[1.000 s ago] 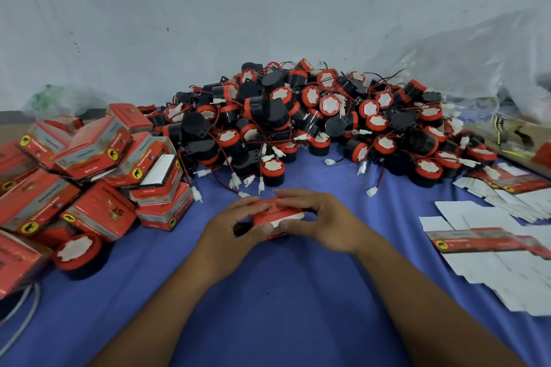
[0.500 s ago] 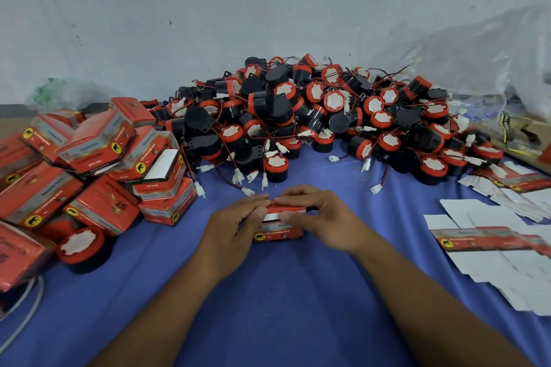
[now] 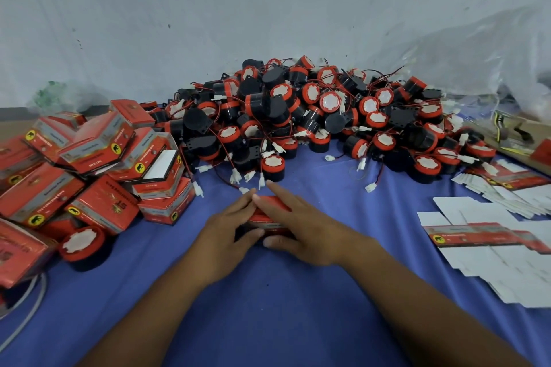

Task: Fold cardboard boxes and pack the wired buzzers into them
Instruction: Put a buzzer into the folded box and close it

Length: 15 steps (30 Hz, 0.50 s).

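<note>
A small red cardboard box (image 3: 269, 205) sits on the blue cloth (image 3: 268, 313) in the middle, mostly covered by my hands. My left hand (image 3: 226, 232) holds its left side, fingers laid over the top and thumb against the front. My right hand (image 3: 307, 229) holds the right side the same way, its fingers stretched flat across the lid. A big heap of black and red wired buzzers (image 3: 298, 116) lies just behind the box. I cannot see what is inside the box.
Several folded red boxes (image 3: 98, 158) are piled at the left, with one loose buzzer (image 3: 82, 244) beside them. Flat box blanks (image 3: 492, 238) are spread at the right. A clear plastic bag (image 3: 477, 62) lies at the back right. A white cable (image 3: 26, 313) curls at the lower left.
The box has been turned from front face up to lid up. Both hands shifted from gripping its ends to lying flatter over its top.
</note>
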Motion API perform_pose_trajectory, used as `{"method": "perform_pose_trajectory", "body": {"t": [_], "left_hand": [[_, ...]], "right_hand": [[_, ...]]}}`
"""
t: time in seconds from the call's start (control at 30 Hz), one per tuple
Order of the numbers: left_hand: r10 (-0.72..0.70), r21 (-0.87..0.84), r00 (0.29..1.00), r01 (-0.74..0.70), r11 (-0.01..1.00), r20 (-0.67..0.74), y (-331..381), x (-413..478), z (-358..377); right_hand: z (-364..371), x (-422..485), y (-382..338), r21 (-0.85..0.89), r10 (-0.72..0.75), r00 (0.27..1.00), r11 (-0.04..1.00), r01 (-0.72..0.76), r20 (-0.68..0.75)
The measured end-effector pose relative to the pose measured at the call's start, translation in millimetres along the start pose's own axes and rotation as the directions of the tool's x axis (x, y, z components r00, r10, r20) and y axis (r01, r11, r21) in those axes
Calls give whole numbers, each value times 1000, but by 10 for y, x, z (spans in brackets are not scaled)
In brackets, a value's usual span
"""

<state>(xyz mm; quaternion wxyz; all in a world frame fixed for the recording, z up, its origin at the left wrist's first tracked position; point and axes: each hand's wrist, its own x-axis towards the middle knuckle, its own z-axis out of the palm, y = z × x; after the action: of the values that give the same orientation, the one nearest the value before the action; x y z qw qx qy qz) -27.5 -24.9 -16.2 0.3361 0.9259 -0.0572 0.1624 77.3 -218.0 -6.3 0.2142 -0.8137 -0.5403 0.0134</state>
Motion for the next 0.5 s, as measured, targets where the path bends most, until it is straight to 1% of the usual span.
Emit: {"method": "perform_pose_trajectory", "body": {"t": [0.07, 0.1, 0.13, 0.17, 0.2, 0.23, 0.27, 0.33, 0.4, 0.43, 0.5], "left_hand": [[3, -32, 998, -5, 999, -58, 17, -2, 4], [-3, -41, 996, -1, 999, -94, 27, -2, 7], [-17, -55, 992, 10, 998, -128, 34, 1, 12], [-51, -87, 987, 38, 995, -150, 47, -1, 5], [-101, -140, 984, 80, 987, -150, 69, -7, -9], [-148, -190, 982, 123, 974, -121, 95, -21, -29], [-164, -221, 983, 143, 965, -82, 117, -36, -46], [-155, -230, 988, 144, 963, -30, 150, -66, -64], [-166, -244, 986, 155, 957, -27, 145, -68, -53], [-185, -246, 981, 168, 955, -51, 147, -60, -42], [-245, -224, 954, 205, 953, -172, 164, -29, -29]], "right_hand": [[37, 0, -29, -22, 4, 1000, 1000, -5, -29], [61, 5, -50, 14, 13, 997, 1000, -12, -74], [78, 9, -66, 96, 35, 991, 995, -23, -126], [81, 10, -63, 217, 76, 981, 976, -37, -177], [64, 12, -61, 355, 143, 965, 933, -58, -219], [45, 3, -57, 473, 218, 946, 877, -82, -241], [21, 0, -55, 541, 286, 925, 834, -111, -251], [-11, 21, -57, 550, 362, 899, 816, -178, -246], [0, 41, -67, 575, 394, 891, 792, -206, -224], [7, 46, -79, 603, 412, 882, 771, -204, -228], [6, 48, -82, 661, 438, 863, 729, -177, -252]]}}
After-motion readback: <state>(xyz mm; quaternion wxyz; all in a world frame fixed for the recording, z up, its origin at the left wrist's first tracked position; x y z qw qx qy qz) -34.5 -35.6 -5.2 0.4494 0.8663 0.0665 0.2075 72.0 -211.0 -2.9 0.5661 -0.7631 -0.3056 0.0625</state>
